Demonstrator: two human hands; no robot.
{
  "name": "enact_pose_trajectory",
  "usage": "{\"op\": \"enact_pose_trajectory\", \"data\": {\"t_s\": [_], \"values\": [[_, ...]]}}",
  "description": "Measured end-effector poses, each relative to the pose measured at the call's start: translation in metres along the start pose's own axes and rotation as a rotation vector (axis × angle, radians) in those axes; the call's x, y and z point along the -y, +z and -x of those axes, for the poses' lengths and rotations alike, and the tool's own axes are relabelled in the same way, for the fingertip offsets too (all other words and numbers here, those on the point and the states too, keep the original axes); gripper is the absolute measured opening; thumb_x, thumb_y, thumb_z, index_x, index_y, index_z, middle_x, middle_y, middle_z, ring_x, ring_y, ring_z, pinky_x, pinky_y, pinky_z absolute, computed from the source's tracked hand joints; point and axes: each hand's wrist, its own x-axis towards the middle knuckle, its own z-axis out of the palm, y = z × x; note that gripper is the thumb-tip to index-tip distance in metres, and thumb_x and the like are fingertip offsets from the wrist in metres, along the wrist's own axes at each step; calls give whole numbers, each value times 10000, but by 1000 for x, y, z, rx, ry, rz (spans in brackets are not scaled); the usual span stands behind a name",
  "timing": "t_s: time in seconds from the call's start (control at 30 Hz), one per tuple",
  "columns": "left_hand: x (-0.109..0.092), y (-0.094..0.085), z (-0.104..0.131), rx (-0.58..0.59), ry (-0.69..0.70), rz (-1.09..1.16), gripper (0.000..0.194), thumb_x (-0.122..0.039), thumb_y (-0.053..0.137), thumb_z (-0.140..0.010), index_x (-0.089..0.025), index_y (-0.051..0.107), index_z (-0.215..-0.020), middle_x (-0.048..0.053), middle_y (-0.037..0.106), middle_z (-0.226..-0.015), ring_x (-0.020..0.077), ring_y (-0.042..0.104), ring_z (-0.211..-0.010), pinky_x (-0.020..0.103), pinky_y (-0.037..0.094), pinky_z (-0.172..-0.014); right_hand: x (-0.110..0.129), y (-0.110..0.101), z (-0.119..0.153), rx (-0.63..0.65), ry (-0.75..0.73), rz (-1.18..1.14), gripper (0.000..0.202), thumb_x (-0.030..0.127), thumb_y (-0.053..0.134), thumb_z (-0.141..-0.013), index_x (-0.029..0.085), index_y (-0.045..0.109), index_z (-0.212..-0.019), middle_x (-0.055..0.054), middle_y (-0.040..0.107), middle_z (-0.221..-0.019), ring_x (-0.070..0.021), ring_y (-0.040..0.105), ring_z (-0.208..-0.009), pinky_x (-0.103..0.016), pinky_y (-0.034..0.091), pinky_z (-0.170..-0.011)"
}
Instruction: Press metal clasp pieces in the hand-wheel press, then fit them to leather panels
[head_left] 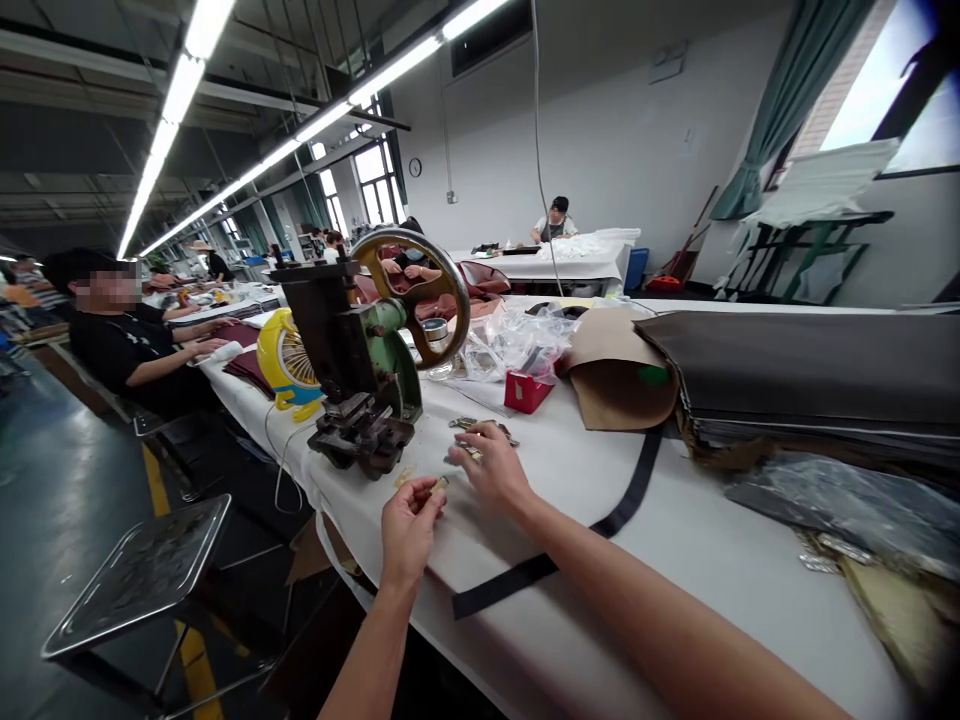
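My left hand pinches a small metal-coloured piece between thumb and fingertips, just in front of the hand press. My right hand is to its right, fingers spread over a small pile of metal parts on the white-covered table; it is slightly blurred, and whether it touches a part is unclear. Beyond my left hand stands the dark and green press with a large handwheel. Small yellowish bits lie beside its base. A black strap curves under my right forearm.
Behind the parts are a red box, clear plastic bags and a rolled brown sheet. Stacked dark sheets fill the right. A yellow fan stands left of the press; a person sits beyond. A metal stool is lower left.
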Motion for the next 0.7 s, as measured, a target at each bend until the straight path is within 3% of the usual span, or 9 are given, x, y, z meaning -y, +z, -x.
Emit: {"op": "enact_pose_trajectory", "data": {"t_s": [0.13, 0.3, 0.47, 0.53, 0.6, 0.7], "values": [[-6, 1, 2, 41, 33, 12, 464, -482, 792, -772, -147, 687, -1074, 83, 727, -936, 175, 663, -829, 256, 531, -714, 19, 14, 21, 360, -41, 127, 240, 408, 703, -827, 171, 739, -846, -34, 706, -758, -182, 623, -724, -286, 473, -698], [-16, -9, 12, 117, 42, -28, 431, -557, 668, -875, -151, 729, -1005, 41, 657, -791, 144, 609, -697, 241, 510, -619, 29, 22, 28, 365, -110, 126, 354, 442, 564, -932, 178, 658, -715, -12, 619, -661, -152, 527, -633, -260, 394, -597], [-14, -27, 15, -11, 83, -101, 429, -554, 609, -915, -170, 728, -1068, 41, 656, -791, 149, 598, -648, 264, 519, -599, 21, 33, 31, 405, -188, 171, 374, 434, 479, -985, 188, 671, -777, -41, 660, -763, -175, 575, -722, -272, 419, -675], [-16, -42, 5, -111, 221, -226, 369, -503, 602, -934, -190, 734, -1077, 62, 694, -877, 173, 638, -736, 294, 548, -701, 15, 35, 31, 425, -198, 202, 337, 405, 467, -996, 198, 708, -882, -48, 700, -852, -178, 603, -754, -272, 427, -705], [-22, -62, -15, -250, 447, -416, 308, -432, 591, -955, -208, 736, -1111, 85, 713, -1020, 201, 665, -892, 333, 541, -867, 10, 35, 29, 462, -190, 252, 300, 368, 478, -989, 204, 725, -944, -46, 713, -885, -169, 603, -731, -267, 421, -691], [-31, -93, -54, -421, 756, -664, 283, -356, 581, -969, -201, 736, -1148, 111, 713, -1111, 230, 649, -1039, 380, 490, -1006, 7, 32, 25, 529, -162, 328, 285, 311, 485, -970, 198, 738, -899, -37, 708, -823, -162, 585, -692, -261, 402, -655]]}}
